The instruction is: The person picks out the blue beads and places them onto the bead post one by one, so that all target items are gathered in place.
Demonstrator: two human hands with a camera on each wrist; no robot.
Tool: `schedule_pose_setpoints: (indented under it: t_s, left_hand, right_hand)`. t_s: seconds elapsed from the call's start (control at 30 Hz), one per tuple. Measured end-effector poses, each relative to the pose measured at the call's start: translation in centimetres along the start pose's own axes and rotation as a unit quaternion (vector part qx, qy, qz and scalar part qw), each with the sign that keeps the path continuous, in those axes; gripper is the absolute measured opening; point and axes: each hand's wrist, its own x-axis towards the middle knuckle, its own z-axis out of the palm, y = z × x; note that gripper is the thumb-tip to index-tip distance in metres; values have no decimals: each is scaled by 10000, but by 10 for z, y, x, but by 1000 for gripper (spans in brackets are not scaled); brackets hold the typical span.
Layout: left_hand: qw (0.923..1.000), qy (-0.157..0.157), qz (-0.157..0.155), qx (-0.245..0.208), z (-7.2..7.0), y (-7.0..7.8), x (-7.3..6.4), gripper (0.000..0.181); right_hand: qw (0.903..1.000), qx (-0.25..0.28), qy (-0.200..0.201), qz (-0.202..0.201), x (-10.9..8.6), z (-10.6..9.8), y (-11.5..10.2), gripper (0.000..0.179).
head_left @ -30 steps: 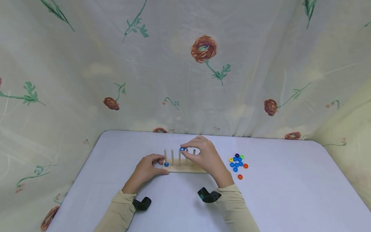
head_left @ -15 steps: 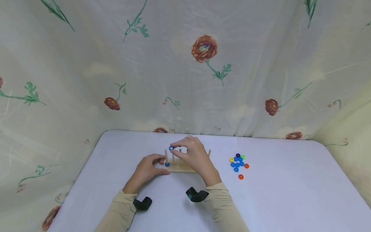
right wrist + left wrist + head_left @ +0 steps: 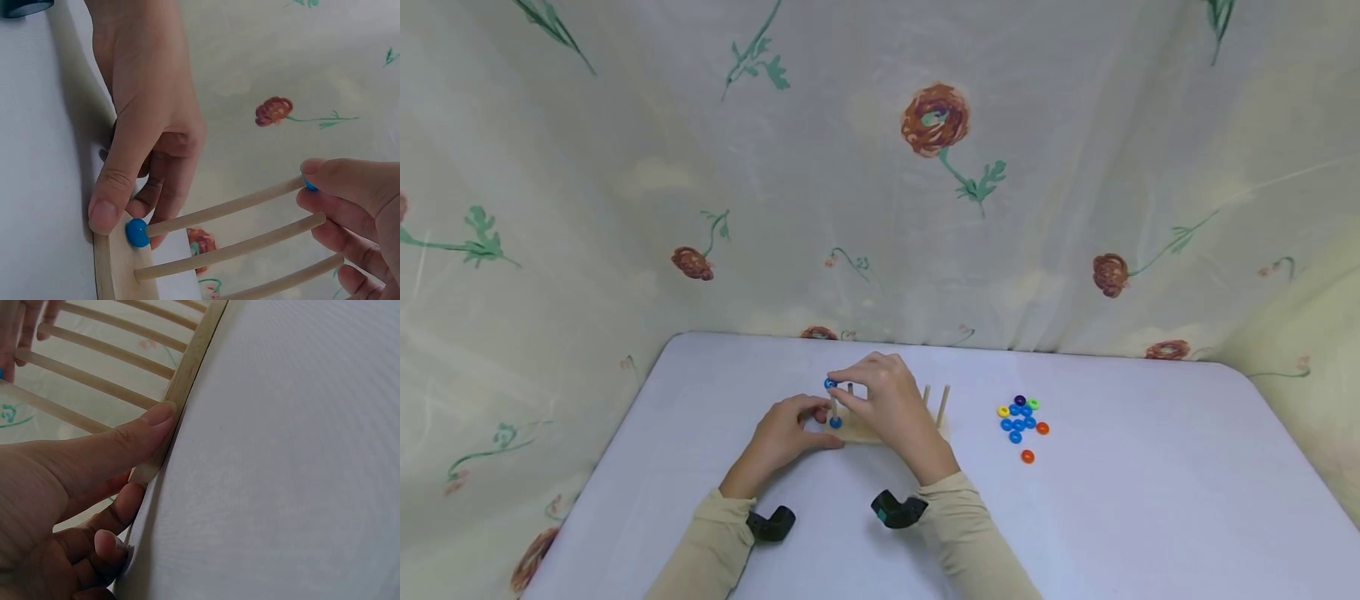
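A pale wooden peg board [image 3: 859,432] with several upright pegs stands on the table. My left hand [image 3: 778,435] grips its left end; in the left wrist view the thumb [image 3: 147,428] presses along the base's front edge, with fingers behind. One blue bead [image 3: 137,232] sits at the bottom of the end peg [image 3: 225,207]. Between thumb and fingertips, my right hand [image 3: 886,404] pinches a second blue bead [image 3: 310,184], right at the top of that same peg. The right hand hides some middle pegs in the head view.
Right of the board lies a loose cluster of several blue beads [image 3: 1015,437], with a yellow bead [image 3: 1003,411], a green bead [image 3: 1033,403], a dark purple bead [image 3: 1019,400] and two orange beads [image 3: 1027,457]. A flowered curtain [image 3: 1000,275] hangs behind the white table [image 3: 1150,467].
My right hand has moved left along the pegs with the blue bead, from over a middle peg to the top of the end peg. The left hand keeps its grip on the board.
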Motion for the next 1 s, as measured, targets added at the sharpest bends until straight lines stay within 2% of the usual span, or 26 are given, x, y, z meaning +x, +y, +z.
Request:
schedule_pose_setpoints:
  t_s: [0.23,0.53,1.0]
  left_hand:
    - [9999,-34,-107,16,0,1,2,51]
    - [9999,-29,-123,44,0,2,2,56]
    - [9999,-21,-145,-5,2,2,3,54]
  right_hand:
    - [9998,-137,-91,93,-1,0,0,17]
    - [10000,10,5,-22,-2,-1,2,30]
    - [10000,50,58,56,-3,-4,4,26]
